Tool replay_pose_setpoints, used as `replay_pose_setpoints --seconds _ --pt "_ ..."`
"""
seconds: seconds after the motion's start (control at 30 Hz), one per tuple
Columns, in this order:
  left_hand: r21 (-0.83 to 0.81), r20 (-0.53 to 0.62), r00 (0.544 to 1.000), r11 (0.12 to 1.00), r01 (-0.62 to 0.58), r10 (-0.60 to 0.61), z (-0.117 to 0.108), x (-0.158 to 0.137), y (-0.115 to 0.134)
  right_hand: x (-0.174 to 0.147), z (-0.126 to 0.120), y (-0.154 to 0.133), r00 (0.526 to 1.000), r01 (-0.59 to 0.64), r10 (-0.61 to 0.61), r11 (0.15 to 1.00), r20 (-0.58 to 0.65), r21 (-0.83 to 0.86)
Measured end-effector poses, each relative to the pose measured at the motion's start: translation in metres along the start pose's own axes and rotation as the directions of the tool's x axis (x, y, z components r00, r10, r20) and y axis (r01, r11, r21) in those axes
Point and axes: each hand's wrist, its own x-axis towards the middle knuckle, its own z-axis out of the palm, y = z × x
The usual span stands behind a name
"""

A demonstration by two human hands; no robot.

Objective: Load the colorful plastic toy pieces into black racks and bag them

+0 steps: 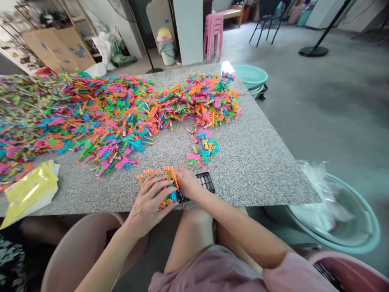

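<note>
Near the table's front edge lies a black plastic grid tray [209, 184], part of it filled with a row of small toy guns [165, 200] in orange, green and blue. My left hand [152, 194] lies across that row, fingers and thumb curved around the toys and holding them together. At the row's right end, my right hand [188, 184] is closed on an orange toy gun [174, 178], which stands against the others. Its fingertips are partly hidden. Just beyond the tray sits a small loose cluster of toy guns [203, 150].
A long heap of bright toy guns [121, 109] spreads over the speckled stone table [258, 162]. Yellow printed sheets [32, 188] lie at the left edge. A pink tub [82, 251] stands below left, a green basin [364, 227] with plastic bags at right. Another person's clothing shows lower left.
</note>
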Motion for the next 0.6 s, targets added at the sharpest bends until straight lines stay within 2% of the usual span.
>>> replay_pose_setpoints --seconds 0.07,0.17,0.23,0.3,0.33,0.4,0.43,0.47,0.53,0.6 --pt "0.01 0.007 0.999 0.999 -0.043 0.043 -0.001 0.002 0.0 0.004 -0.002 -0.003 1.0 -0.022 0.022 1.0 0.018 -0.006" --pt "0.004 0.097 0.991 0.996 -0.094 0.093 -0.003 0.005 -0.001 0.004 -0.006 -0.005 0.998 -0.047 0.045 0.998 0.044 0.036" --pt "0.011 0.141 0.986 0.996 -0.091 0.088 -0.005 0.007 0.0 -0.002 -0.01 -0.001 1.0 -0.001 0.0 0.998 0.022 0.063" --pt "0.013 0.137 0.988 0.997 -0.077 0.075 -0.006 0.007 0.001 -0.013 -0.017 0.011 0.994 0.045 -0.041 0.998 -0.105 0.039" --pt "0.006 0.127 0.989 0.997 -0.072 0.07 -0.006 0.007 0.001 -0.02 -0.02 0.019 0.98 0.016 -0.014 1.0 -0.199 0.009" --pt "-0.012 0.105 0.992 0.998 -0.062 0.063 -0.005 0.006 0.002 -0.033 -0.028 0.039 0.934 -0.139 0.113 0.989 -0.339 -0.052" --pt "-0.019 0.095 0.994 0.998 -0.059 0.061 -0.004 0.006 0.002 -0.039 -0.032 0.049 0.92 -0.213 0.173 0.974 -0.352 -0.08" --pt "-0.023 0.088 0.994 0.998 -0.056 0.058 -0.003 0.005 0.002 -0.045 -0.036 0.058 0.926 -0.244 0.197 0.963 -0.323 -0.111" --pt "-0.026 0.073 0.996 0.998 -0.053 0.055 -0.002 0.005 0.002 -0.051 -0.044 0.072 0.965 -0.189 0.15 0.966 -0.215 -0.179" --pt "-0.028 0.064 0.997 0.998 -0.051 0.053 -0.001 0.006 0.002 -0.048 -0.054 0.081 0.979 -0.142 0.098 0.957 -0.178 -0.254"
